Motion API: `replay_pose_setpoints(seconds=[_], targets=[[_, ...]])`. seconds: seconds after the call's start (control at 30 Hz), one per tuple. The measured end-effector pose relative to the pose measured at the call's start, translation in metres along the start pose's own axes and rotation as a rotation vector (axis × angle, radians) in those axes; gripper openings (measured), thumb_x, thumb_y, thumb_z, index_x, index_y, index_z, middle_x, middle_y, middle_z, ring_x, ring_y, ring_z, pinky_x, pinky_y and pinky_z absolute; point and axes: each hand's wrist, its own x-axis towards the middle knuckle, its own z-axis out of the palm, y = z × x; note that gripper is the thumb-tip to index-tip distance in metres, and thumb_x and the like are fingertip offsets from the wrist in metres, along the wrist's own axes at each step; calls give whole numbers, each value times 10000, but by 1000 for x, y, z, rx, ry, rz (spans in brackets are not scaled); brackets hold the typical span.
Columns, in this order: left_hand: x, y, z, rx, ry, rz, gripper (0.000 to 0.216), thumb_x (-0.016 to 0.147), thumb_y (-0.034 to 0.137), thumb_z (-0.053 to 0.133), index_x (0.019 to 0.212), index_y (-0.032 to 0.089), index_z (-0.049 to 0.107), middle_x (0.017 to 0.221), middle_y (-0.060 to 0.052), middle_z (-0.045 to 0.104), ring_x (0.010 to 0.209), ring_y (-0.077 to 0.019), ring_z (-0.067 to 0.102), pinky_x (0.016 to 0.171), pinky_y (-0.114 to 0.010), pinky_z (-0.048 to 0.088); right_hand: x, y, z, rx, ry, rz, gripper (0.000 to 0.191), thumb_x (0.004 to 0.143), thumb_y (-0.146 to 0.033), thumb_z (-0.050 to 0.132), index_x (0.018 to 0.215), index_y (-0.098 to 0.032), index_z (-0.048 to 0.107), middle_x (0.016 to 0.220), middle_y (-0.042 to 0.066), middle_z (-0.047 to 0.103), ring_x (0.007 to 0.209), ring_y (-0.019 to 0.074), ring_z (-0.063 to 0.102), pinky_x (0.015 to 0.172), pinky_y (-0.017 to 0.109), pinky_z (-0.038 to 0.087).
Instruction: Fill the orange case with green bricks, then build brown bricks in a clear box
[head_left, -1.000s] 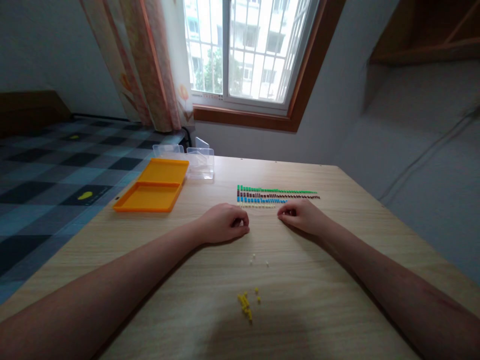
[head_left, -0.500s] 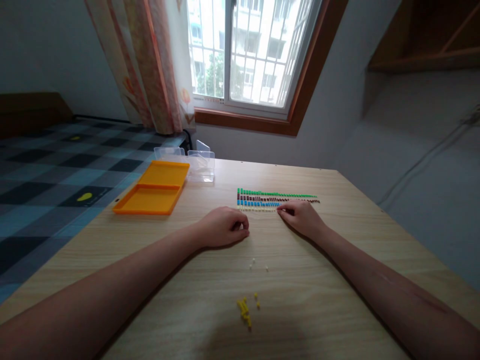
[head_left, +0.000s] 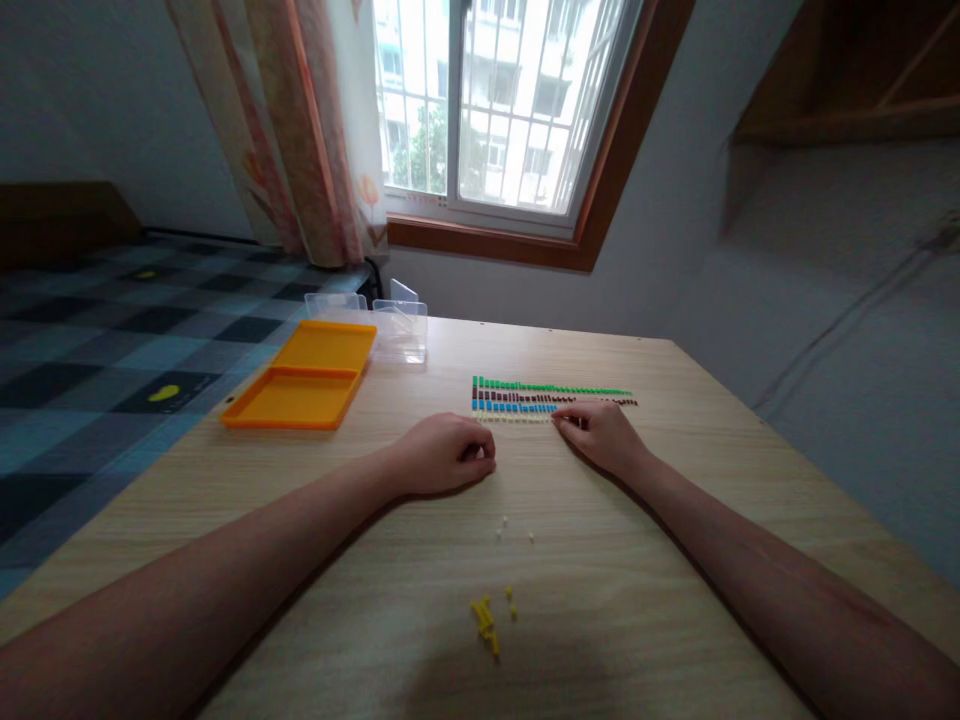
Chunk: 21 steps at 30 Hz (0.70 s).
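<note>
Touching the pale bead row (head_left: 517,417) with right hand (head_left: 600,435) fingers pressed together, resting left hand (head_left: 442,455), fingers curled in, at 9 o'clock of it on tabletop (head_left: 675,560).

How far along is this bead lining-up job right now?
Green row, brown row and blue row are laid out. The right hand works at the pale row; the left hand rests curled. Loose white beads and yellow beads lie unplaced.
</note>
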Motion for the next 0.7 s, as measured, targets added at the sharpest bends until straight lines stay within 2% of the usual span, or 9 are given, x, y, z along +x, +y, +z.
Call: replay_pose_setpoints(seconds=[0.7], targets=[[0,0,0,4,3,9,110,824,245,637,825,207,740,713,16,680,653,-130,575,615,-228,368,1,3,1,17,49,-28,168,865,-193,646,856,-196,813,815,55,786,713,193,686,716,297,511]])
